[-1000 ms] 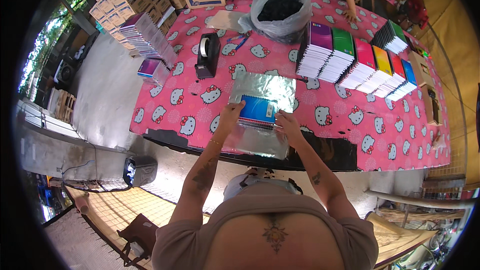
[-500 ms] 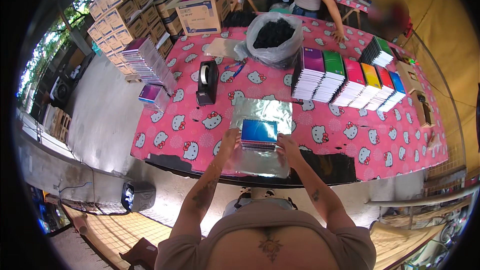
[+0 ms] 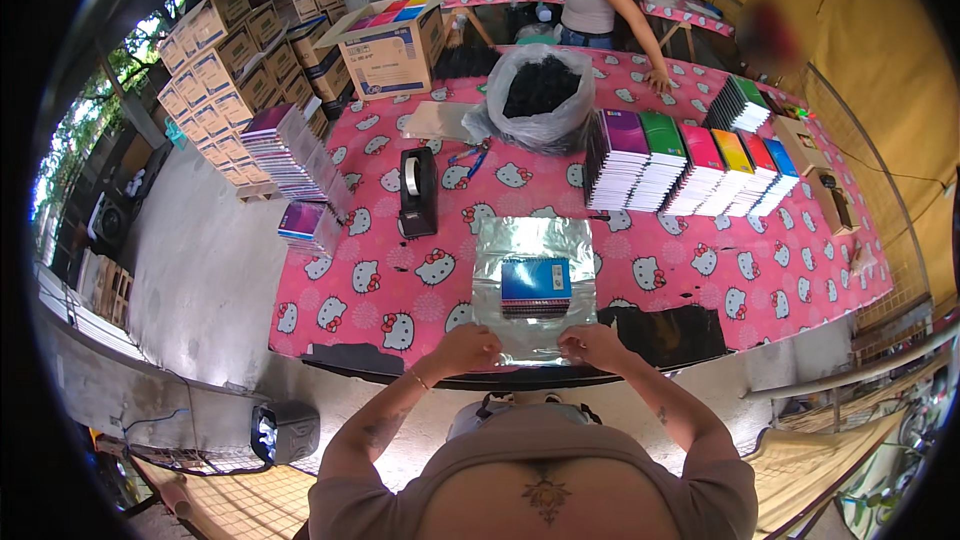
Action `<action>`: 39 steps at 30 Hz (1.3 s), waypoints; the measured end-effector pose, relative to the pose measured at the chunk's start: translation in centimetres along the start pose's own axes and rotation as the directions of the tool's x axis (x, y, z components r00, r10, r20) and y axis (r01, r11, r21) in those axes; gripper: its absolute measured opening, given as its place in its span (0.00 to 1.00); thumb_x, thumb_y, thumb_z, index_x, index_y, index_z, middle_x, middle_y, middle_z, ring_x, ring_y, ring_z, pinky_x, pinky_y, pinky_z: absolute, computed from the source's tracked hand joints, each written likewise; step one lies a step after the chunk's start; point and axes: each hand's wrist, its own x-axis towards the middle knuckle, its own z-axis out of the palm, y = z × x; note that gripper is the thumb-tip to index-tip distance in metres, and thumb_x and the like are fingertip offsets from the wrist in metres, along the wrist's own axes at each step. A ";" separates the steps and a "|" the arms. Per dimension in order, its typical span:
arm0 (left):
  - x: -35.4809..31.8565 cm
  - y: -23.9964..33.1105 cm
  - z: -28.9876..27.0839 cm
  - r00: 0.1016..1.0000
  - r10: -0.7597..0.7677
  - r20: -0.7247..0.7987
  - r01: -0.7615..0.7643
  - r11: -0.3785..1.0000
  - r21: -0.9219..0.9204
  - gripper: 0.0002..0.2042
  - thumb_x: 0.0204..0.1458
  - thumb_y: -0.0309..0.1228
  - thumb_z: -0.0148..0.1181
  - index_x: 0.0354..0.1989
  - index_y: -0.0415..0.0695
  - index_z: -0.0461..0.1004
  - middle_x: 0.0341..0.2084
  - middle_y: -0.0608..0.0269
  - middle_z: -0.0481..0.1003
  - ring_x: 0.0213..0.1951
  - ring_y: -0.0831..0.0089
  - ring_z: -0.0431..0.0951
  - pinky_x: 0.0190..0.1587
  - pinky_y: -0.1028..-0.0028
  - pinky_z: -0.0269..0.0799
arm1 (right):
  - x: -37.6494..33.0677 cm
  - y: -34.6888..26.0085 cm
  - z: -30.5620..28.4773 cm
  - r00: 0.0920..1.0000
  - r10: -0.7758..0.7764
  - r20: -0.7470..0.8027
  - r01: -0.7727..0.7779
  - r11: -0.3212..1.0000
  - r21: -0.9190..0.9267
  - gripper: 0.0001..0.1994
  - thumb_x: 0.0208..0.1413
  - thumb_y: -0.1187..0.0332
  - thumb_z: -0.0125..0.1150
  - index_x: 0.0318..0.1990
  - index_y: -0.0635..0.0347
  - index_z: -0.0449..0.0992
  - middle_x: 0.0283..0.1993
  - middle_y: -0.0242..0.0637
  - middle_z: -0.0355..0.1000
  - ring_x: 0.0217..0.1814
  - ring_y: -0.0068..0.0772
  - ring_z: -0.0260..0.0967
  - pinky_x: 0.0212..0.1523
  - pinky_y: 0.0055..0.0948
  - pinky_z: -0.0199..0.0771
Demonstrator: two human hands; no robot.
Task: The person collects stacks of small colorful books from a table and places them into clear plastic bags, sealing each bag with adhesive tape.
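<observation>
- The left hand (image 3: 468, 347) and right hand (image 3: 592, 345) each have a grip pinching the near edge of the shiny silver wrapping sheet (image 3: 533, 250), fingers closed on it.
- The sheet lies flat on the pink cartoon-print table (image 3: 400, 285), its long axis running away from the person.
- A small stack of blue-covered notebooks (image 3: 536, 285) sits on the sheet's near half, long side crosswise.
- Risk, as I judge it: lifting the edge unevenly could skew the fold or nudge the stack off centre; the thin film may crease or tear.
- Left of the sheet stands a black tape dispenser (image 3: 416, 192); beyond it to the right, a row of coloured notebook stacks (image 3: 690, 165).
</observation>
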 end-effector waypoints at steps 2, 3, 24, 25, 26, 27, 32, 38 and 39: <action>0.0 0.3 0.2 0.998 0.031 -0.045 -0.027 0.996 0.085 0.06 0.52 0.34 0.62 0.36 0.48 0.78 0.25 0.59 0.77 0.31 0.57 0.79 0.35 0.61 0.73 | 0.1 -0.5 0.3 0.997 0.000 -0.082 -0.002 1.000 -0.031 0.08 0.56 0.66 0.63 0.43 0.54 0.78 0.37 0.36 0.80 0.38 0.41 0.79 0.38 0.37 0.76; -0.2 0.5 0.3 0.997 0.008 -0.073 -0.001 0.996 0.091 0.07 0.51 0.33 0.63 0.37 0.48 0.78 0.25 0.60 0.77 0.31 0.58 0.78 0.34 0.62 0.72 | 0.2 -0.7 0.6 0.987 -0.018 -0.162 0.003 0.996 -0.089 0.09 0.57 0.64 0.63 0.42 0.53 0.78 0.36 0.35 0.80 0.37 0.42 0.78 0.37 0.39 0.75; 3.0 -0.1 -2.7 0.866 -0.321 -0.384 0.164 0.906 -0.390 0.09 0.58 0.33 0.61 0.41 0.39 0.76 0.34 0.59 0.79 0.35 0.69 0.79 0.41 0.69 0.72 | 4.4 -2.9 -5.5 0.917 -0.004 -0.398 0.013 1.000 0.019 0.07 0.55 0.68 0.64 0.40 0.56 0.81 0.38 0.37 0.75 0.39 0.38 0.75 0.42 0.36 0.73; 3.8 -1.0 -3.3 0.835 -0.416 -0.360 0.166 0.814 -0.556 0.09 0.59 0.32 0.61 0.40 0.39 0.76 0.33 0.61 0.79 0.34 0.73 0.78 0.39 0.72 0.72 | 4.6 -3.3 -5.2 0.872 0.037 -0.488 -0.079 0.995 -0.065 0.09 0.55 0.67 0.64 0.42 0.55 0.81 0.41 0.38 0.75 0.42 0.39 0.74 0.45 0.38 0.73; 4.4 -1.7 -3.6 0.830 -0.495 -0.256 0.247 0.738 -0.628 0.09 0.59 0.32 0.61 0.40 0.39 0.76 0.32 0.63 0.79 0.33 0.76 0.77 0.37 0.74 0.72 | 4.9 -3.8 -4.7 0.796 0.051 -0.604 -0.166 0.977 -0.136 0.10 0.54 0.67 0.64 0.43 0.55 0.81 0.44 0.39 0.75 0.44 0.40 0.74 0.48 0.40 0.72; 5.1 -2.4 -4.0 0.830 -0.522 -0.194 0.259 0.670 -0.696 0.08 0.59 0.32 0.61 0.40 0.39 0.76 0.31 0.65 0.78 0.32 0.79 0.77 0.36 0.76 0.71 | 5.0 -4.3 -3.9 0.825 -0.037 -0.564 -0.177 0.931 -0.320 0.12 0.54 0.66 0.64 0.46 0.54 0.79 0.48 0.40 0.74 0.48 0.41 0.72 0.51 0.42 0.70; 6.8 -4.0 -3.9 0.781 -0.621 -0.059 0.270 0.422 -0.865 0.07 0.58 0.29 0.60 0.40 0.39 0.76 0.30 0.67 0.77 0.31 0.81 0.76 0.34 0.80 0.71 | 5.1 -7.7 2.9 0.850 -0.292 -0.439 0.040 0.866 -0.499 0.23 0.55 0.63 0.61 0.59 0.57 0.72 0.64 0.43 0.64 0.66 0.43 0.61 0.65 0.51 0.58; 5.9 -4.6 -3.1 0.865 -0.502 0.020 0.302 0.486 -0.820 0.08 0.56 0.25 0.61 0.43 0.40 0.74 0.30 0.67 0.77 0.32 0.78 0.77 0.36 0.78 0.73 | 6.0 -7.5 3.9 0.862 -0.245 -0.444 -0.014 0.863 -0.505 0.26 0.55 0.63 0.61 0.62 0.57 0.69 0.65 0.42 0.64 0.70 0.43 0.58 0.70 0.51 0.53; 5.6 -4.7 -3.0 0.869 -0.494 -0.010 0.305 0.552 -0.776 0.09 0.56 0.25 0.62 0.44 0.40 0.74 0.30 0.67 0.77 0.33 0.78 0.77 0.36 0.78 0.73 | 5.9 -7.5 3.8 0.859 -0.241 -0.451 -0.027 0.859 -0.511 0.26 0.55 0.62 0.61 0.62 0.57 0.69 0.66 0.42 0.64 0.70 0.43 0.58 0.70 0.51 0.53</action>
